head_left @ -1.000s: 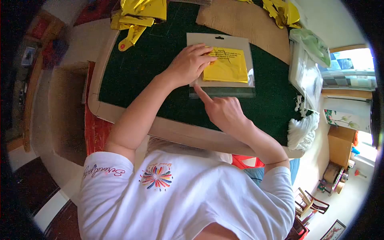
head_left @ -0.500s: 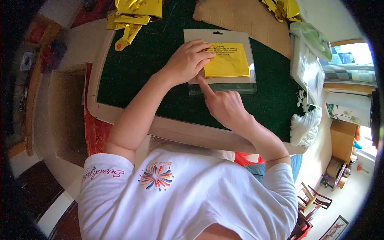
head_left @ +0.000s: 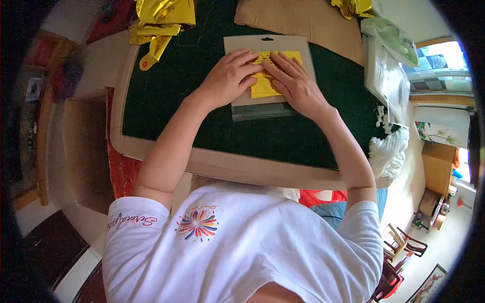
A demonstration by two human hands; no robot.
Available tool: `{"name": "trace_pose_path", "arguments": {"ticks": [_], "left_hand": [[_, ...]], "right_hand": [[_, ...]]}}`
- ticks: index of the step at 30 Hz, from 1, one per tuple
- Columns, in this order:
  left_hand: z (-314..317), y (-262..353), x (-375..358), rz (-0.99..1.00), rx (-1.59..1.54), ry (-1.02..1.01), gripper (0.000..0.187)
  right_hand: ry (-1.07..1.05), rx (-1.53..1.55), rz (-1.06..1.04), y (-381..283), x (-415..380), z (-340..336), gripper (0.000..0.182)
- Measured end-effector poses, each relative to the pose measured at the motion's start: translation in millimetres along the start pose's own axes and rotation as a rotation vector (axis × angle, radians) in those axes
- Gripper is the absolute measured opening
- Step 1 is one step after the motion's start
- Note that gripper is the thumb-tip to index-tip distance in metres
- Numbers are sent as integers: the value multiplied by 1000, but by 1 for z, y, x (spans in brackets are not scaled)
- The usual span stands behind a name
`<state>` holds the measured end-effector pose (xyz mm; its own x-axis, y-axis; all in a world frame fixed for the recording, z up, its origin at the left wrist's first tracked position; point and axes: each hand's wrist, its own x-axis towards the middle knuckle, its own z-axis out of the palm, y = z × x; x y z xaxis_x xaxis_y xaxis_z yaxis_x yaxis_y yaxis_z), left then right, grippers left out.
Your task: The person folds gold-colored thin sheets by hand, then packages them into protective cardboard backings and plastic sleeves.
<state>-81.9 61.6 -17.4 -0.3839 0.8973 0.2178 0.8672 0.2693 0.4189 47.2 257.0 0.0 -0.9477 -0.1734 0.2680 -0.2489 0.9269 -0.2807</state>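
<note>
A folded yellow foil packet (head_left: pixel 262 89) lies inside a clear plastic bag (head_left: pixel 262 112) with a pale backing card (head_left: pixel 240 46) and a hang hole at its far edge. Dark printing on the bag is partly covered by my fingers. My left hand (head_left: pixel 230 78) rests on the left side of the packet, fingers stretched out. Flat across the packet's right part lies my right hand (head_left: pixel 298 86), its fingers spread and their tips close to those of my left hand. Both hands touch the bag from above, and neither grips anything.
The bag lies on a dark green table mat (head_left: pixel 177 101). Shiny gold foil (head_left: pixel 164 17) sits at the far left, brown cardboard (head_left: pixel 303 22) at the back. A stack of clear bags (head_left: pixel 386 76) and a white stringy bundle (head_left: pixel 388 154) line the right edge.
My right hand has moved up from the bag's near edge, where its index finger pointed, and now lies flat on the packet. My left hand stays on the packet's left side.
</note>
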Motion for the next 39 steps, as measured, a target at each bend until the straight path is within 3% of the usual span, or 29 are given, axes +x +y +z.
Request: {"name": "trace_pose_path", "arguments": {"ticks": [8,10,13,31,33,39], "left_hand": [[-2,9,3,-19,-137,127,35],[-10,23,1,36,182,239,32],[-12,45,-11,48,105,87,30],[-2,54,-19,156,174,120,30],[-2,53,-20,158,172,112,31],[-6,56,-20,155,174,94,24]], "right_hand": [[38,-17,25,-1,-3,8,50],[44,-34,24,1,-3,11,49],[41,-41,26,2,-3,12,48],[63,-12,25,2,-5,5,44],[24,198,113,5,-7,-4,43],[83,48,82,26,-15,3,41]]}}
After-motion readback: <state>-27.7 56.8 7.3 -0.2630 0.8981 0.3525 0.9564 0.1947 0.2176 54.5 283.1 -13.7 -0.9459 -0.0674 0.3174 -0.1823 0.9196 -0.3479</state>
